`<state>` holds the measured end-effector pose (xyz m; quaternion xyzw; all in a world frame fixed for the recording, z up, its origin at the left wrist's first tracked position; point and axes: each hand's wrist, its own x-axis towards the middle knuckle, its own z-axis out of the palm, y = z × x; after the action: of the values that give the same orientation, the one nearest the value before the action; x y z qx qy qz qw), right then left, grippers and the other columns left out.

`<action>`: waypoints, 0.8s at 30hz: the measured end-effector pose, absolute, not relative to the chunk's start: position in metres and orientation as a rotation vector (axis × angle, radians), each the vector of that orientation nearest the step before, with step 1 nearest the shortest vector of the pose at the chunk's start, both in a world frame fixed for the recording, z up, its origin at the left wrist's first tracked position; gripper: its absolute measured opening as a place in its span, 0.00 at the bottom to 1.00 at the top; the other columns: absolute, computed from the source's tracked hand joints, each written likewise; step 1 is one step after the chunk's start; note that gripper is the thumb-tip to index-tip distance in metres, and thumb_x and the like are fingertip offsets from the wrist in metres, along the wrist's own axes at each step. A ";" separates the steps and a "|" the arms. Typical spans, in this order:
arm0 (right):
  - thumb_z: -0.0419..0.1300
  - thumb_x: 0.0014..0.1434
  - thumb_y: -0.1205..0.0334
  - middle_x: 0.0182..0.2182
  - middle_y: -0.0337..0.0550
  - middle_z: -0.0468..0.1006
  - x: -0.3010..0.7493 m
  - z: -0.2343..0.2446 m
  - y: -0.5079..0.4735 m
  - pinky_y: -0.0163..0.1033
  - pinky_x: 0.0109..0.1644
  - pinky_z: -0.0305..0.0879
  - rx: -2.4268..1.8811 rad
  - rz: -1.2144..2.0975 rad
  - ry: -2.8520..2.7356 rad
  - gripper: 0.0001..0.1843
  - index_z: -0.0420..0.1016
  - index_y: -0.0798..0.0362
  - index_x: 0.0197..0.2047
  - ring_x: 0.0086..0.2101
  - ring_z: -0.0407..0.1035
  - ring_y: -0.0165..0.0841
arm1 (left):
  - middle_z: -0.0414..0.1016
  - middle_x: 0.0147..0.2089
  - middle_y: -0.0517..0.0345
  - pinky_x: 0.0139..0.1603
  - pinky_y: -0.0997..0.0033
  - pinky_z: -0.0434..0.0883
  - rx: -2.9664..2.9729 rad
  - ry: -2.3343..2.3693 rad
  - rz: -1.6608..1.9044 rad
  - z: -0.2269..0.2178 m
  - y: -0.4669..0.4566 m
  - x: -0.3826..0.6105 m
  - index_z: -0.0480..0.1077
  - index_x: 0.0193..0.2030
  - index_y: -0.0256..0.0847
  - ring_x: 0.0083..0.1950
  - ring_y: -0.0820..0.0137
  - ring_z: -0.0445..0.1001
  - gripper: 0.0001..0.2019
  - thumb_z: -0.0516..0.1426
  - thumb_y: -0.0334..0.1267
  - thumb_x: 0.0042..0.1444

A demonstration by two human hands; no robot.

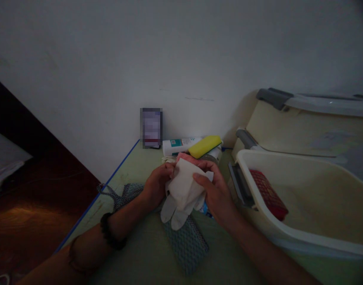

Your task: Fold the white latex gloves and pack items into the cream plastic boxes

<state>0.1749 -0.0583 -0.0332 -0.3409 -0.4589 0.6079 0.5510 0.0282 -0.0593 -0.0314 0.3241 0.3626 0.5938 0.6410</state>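
A pale, thin glove [186, 184] is bunched between my two hands above the table, its limp fingers hanging downward. My left hand [157, 182] grips its left side with the fingers curled behind. On the right edge, my right hand [215, 188] pinches it with the thumb on the front. Just beyond the hands lies something pink [189, 159], partly hidden by the glove. Below them is a grey-green patterned cloth [186, 245] on the table. Another patterned piece with a strap [125, 196] lies by my left wrist.
Against the wall stand a phone-like device [152, 128], blurred out, a white bottle [175, 146] on its side and a yellow sponge [205, 146]. At right is an open cream storage box [288, 233] holding a red item [269, 194]. The blue table edge [110, 177] runs along the left.
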 end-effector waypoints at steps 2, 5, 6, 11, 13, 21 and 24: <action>0.63 0.49 0.62 0.32 0.32 0.68 0.175 -0.032 -0.059 0.33 0.30 0.58 -0.817 1.445 -1.091 0.13 0.65 0.48 0.37 0.29 0.61 0.27 | 0.62 0.19 0.63 0.23 0.75 0.61 0.731 0.837 1.344 -0.030 -0.059 0.029 0.60 0.18 0.39 0.23 0.74 0.62 0.06 0.56 0.35 0.37; 0.63 0.50 0.61 0.28 0.32 0.67 0.175 -0.030 -0.059 0.32 0.27 0.56 -0.839 1.460 -1.108 0.11 0.65 0.49 0.35 0.26 0.60 0.27 | 0.65 0.21 0.63 0.23 0.75 0.61 0.732 0.857 1.336 -0.033 -0.057 0.031 0.63 0.22 0.38 0.23 0.74 0.63 0.06 0.57 0.36 0.40; 0.63 0.50 0.61 0.26 0.32 0.67 0.175 -0.029 -0.060 0.32 0.26 0.56 -0.846 1.467 -1.115 0.10 0.65 0.49 0.34 0.25 0.59 0.27 | 0.66 0.21 0.63 0.24 0.75 0.62 0.737 0.863 1.336 -0.035 -0.057 0.031 0.64 0.24 0.38 0.24 0.74 0.64 0.06 0.57 0.37 0.42; 0.63 0.49 0.60 0.22 0.31 0.66 0.175 -0.025 -0.061 0.32 0.24 0.55 -0.879 1.488 -1.147 0.10 0.65 0.49 0.32 0.22 0.58 0.26 | 0.71 0.25 0.61 0.26 0.76 0.63 0.771 0.886 1.331 -0.044 -0.057 0.030 0.68 0.31 0.38 0.26 0.73 0.68 0.09 0.60 0.40 0.47; 0.63 0.48 0.60 0.22 0.31 0.66 0.175 -0.024 -0.062 0.32 0.24 0.54 -0.891 1.485 -1.159 0.10 0.65 0.50 0.32 0.22 0.58 0.26 | 0.71 0.26 0.62 0.26 0.76 0.64 0.780 0.889 1.330 -0.045 -0.058 0.029 0.69 0.32 0.38 0.26 0.74 0.68 0.10 0.62 0.40 0.47; 0.63 0.46 0.60 0.31 0.35 0.70 0.174 -0.025 -0.061 0.35 0.31 0.61 -0.854 1.450 -1.147 0.13 0.66 0.48 0.36 0.29 0.64 0.29 | 0.73 0.25 0.62 0.26 0.76 0.67 0.707 0.860 1.350 -0.040 -0.058 0.026 0.69 0.29 0.37 0.25 0.74 0.69 0.11 0.64 0.42 0.45; 0.62 0.45 0.62 0.34 0.36 0.72 0.174 -0.026 -0.060 0.37 0.35 0.62 -0.812 1.473 -1.159 0.15 0.67 0.47 0.38 0.32 0.65 0.31 | 0.77 0.31 0.56 0.33 0.72 0.71 0.623 0.747 1.316 -0.036 -0.057 0.024 0.72 0.34 0.36 0.31 0.69 0.74 0.12 0.62 0.43 0.47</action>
<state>0.1736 -0.0605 -0.0258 -0.3391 -0.4837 0.6151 0.5222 0.0238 -0.0571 -0.0364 0.2779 0.3333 0.5870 0.6835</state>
